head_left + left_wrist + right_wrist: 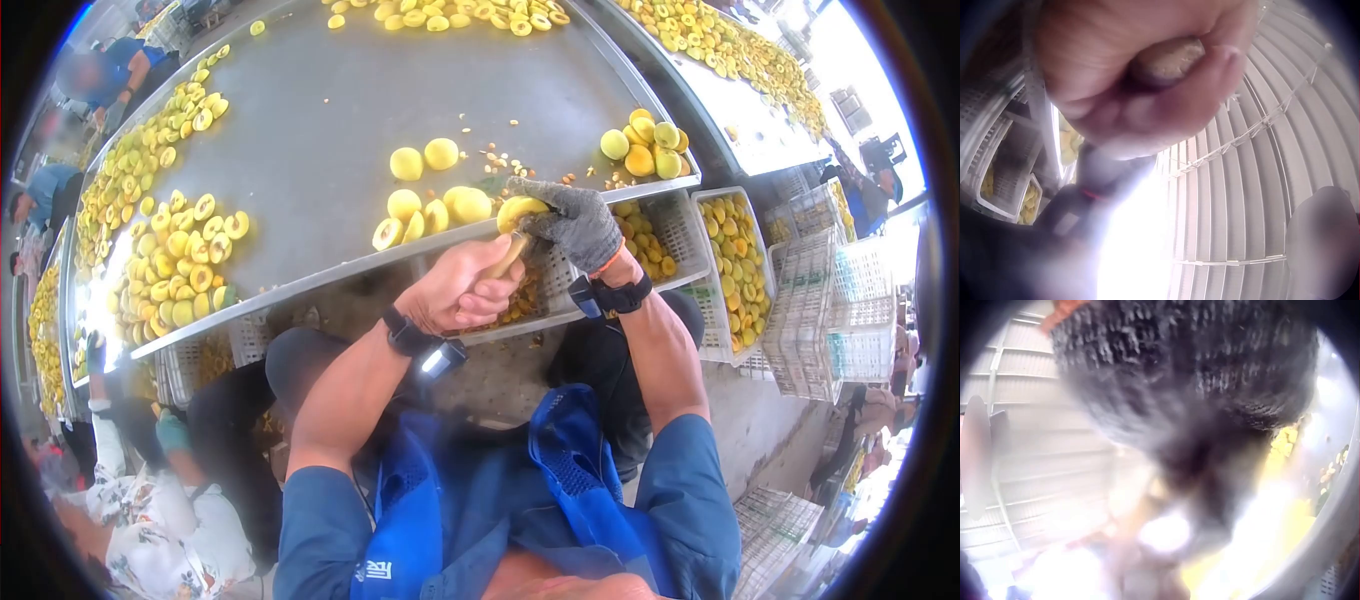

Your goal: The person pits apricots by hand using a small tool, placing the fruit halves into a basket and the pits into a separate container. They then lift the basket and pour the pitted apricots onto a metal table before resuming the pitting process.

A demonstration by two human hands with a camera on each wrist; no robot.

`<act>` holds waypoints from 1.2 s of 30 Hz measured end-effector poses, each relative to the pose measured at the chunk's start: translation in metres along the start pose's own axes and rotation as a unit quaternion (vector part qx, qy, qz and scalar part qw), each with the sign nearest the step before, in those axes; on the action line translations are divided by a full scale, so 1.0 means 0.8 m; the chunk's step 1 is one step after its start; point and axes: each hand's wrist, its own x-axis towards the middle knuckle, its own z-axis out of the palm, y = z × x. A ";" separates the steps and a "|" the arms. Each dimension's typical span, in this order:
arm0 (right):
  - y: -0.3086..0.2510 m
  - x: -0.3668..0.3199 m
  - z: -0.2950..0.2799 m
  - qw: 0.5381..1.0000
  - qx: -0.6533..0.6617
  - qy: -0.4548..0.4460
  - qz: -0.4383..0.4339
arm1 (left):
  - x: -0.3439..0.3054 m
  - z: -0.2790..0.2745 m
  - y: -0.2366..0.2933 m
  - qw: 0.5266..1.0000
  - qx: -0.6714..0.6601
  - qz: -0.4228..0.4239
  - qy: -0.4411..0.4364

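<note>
My bare left hand (462, 288) grips the wooden handle (1169, 61) of a tool; its working end is hidden at the fruit. In the head view the handle slants up toward my other hand. My right hand (580, 228), in a grey knitted glove (1179, 369), holds a yellow peach (520, 212) beside the table's front edge. Fingers of both hands nearly meet at this peach. Just left of it, whole yellow peaches (468, 204) and cut halves (388, 234) lie on the metal table (330, 130).
Loose pits (500, 162) lie beyond my hands. A pile of whole peaches (645, 145) sits at the table's right corner, with many halves (175, 260) at the left. White crates (765, 270) of fruit stand below and to the right. Another person (165, 530) sits at my left.
</note>
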 end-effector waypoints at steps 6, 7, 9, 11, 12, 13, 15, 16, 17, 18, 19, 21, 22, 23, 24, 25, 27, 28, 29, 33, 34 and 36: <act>-0.019 0.005 -0.012 0.998 -0.026 -0.055 0.018 | -0.003 0.002 0.001 0.999 0.030 -0.015 0.019; -0.016 0.003 -0.013 0.999 -0.026 -0.045 0.009 | -0.003 0.005 0.002 0.999 0.034 -0.017 0.029; -0.008 0.002 -0.008 0.999 -0.022 -0.037 -0.016 | 0.001 -0.001 -0.003 1.000 0.019 -0.014 0.003; -0.007 -0.002 -0.001 1.000 -0.012 -0.021 -0.014 | 0.001 -0.006 -0.005 1.000 0.010 -0.014 -0.010; -0.006 -0.003 -0.001 1.000 -0.009 -0.014 -0.012 | 0.002 -0.006 -0.006 1.000 0.007 -0.015 -0.014; -0.006 -0.002 -0.004 1.000 0.009 -0.030 -0.002 | 0.002 -0.008 -0.005 1.000 0.006 -0.017 -0.017; -0.010 -0.001 -0.012 0.997 0.043 -0.060 0.022 | 0.002 -0.012 -0.007 0.999 -0.002 -0.024 -0.036; -0.014 -0.001 -0.015 0.992 0.072 -0.073 0.069 | 0.003 -0.014 -0.009 0.999 0.001 -0.025 -0.041; -0.013 -0.001 -0.016 0.992 0.068 -0.083 0.073 | 0.004 -0.014 -0.010 0.998 0.004 -0.028 -0.047; -0.013 -0.002 -0.018 0.991 0.064 -0.092 0.079 | 0.005 -0.013 -0.012 0.998 -0.005 -0.034 -0.050; -0.012 -0.001 -0.021 0.990 0.060 -0.099 0.082 | 0.004 -0.013 -0.012 0.998 -0.012 -0.040 -0.054; -0.012 -0.003 -0.020 0.993 0.044 -0.095 0.056 | 0.005 -0.015 -0.016 0.994 -0.042 -0.054 -0.079; -0.013 -0.004 -0.019 0.994 0.036 -0.093 0.041 | 0.006 -0.019 -0.016 0.991 -0.062 -0.059 -0.099; -0.013 -0.003 -0.018 0.995 0.043 -0.088 0.032 | 0.008 -0.022 -0.016 0.988 -0.080 -0.062 -0.119; -0.012 -0.004 -0.017 0.995 0.052 -0.084 0.023 | 0.012 -0.027 -0.018 0.983 -0.106 -0.064 -0.139; -0.008 -0.004 -0.017 0.995 0.061 -0.080 0.013 | 0.013 -0.029 -0.020 0.980 -0.114 -0.060 -0.153; 0.001 -0.003 -0.019 0.986 0.132 -0.092 0.047 | 0.014 -0.030 -0.023 0.974 -0.129 -0.052 -0.179; 0.002 -0.003 -0.019 0.984 0.137 -0.097 0.053 | 0.015 -0.031 -0.024 0.971 -0.131 -0.051 -0.193; 0.004 -0.002 -0.017 0.983 0.143 -0.103 0.059 | 0.017 -0.033 -0.025 0.968 -0.135 -0.049 -0.207; 0.032 -0.005 -0.013 0.934 0.330 -0.067 0.116 | 0.015 -0.036 -0.028 0.963 -0.128 -0.030 -0.234; 0.036 -0.005 -0.014 0.936 0.324 -0.031 0.132 | 0.013 -0.039 -0.023 0.978 -0.058 -0.054 -0.194; 0.042 -0.003 -0.029 0.963 0.206 0.007 0.171 | 0.013 -0.047 -0.008 0.985 0.083 -0.100 -0.111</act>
